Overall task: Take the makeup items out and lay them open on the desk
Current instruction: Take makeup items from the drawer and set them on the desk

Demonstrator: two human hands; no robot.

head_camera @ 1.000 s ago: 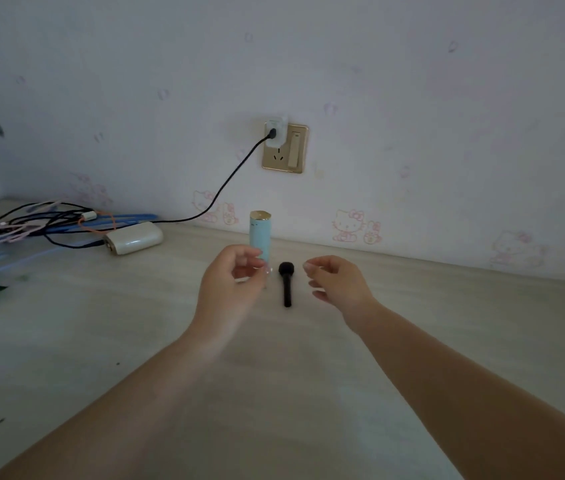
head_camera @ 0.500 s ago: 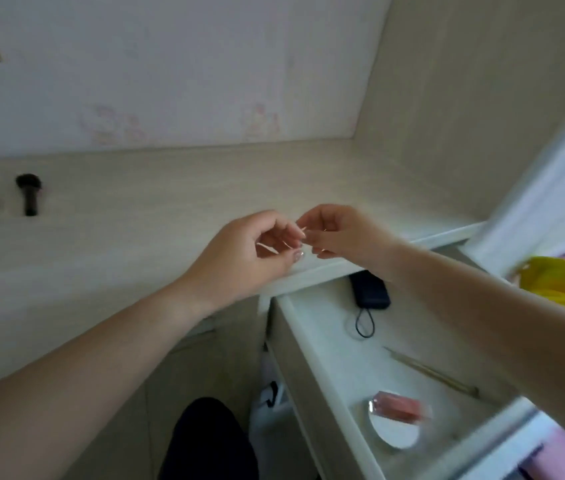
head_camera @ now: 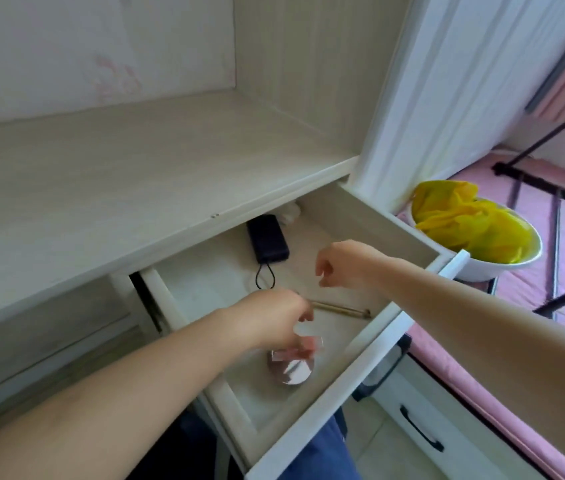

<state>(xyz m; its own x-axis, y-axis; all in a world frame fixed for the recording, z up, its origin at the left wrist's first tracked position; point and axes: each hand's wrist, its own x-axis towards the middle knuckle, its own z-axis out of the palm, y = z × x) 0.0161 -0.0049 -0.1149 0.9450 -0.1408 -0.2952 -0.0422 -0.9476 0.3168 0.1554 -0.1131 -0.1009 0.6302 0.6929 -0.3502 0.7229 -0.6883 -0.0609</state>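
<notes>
The left hand [head_camera: 270, 320] reaches down into the open white drawer [head_camera: 350, 362], its fingers curled around a small pink, clear-cased makeup item [head_camera: 303, 348], though the blur makes it hard to tell whether they are closed firmly on it. That item lies over a round silver compact mirror [head_camera: 291, 370] near the drawer's front. The right hand [head_camera: 341, 265] hovers above the drawer's middle, fingers loosely curled and holding nothing. Between the two hands a thin gold-coloured pencil [head_camera: 341, 309] lies on the drawer floor. Further back sits a dark rectangular power bank [head_camera: 268, 243] with a black cord loop. Above the drawer runs the pale wood-grain counter [head_camera: 108, 188]. To the right, a white bowl [head_camera: 502, 268] holds a crumpled yellow bag [head_camera: 464, 220] beside pink bedding [head_camera: 530, 296].
</notes>
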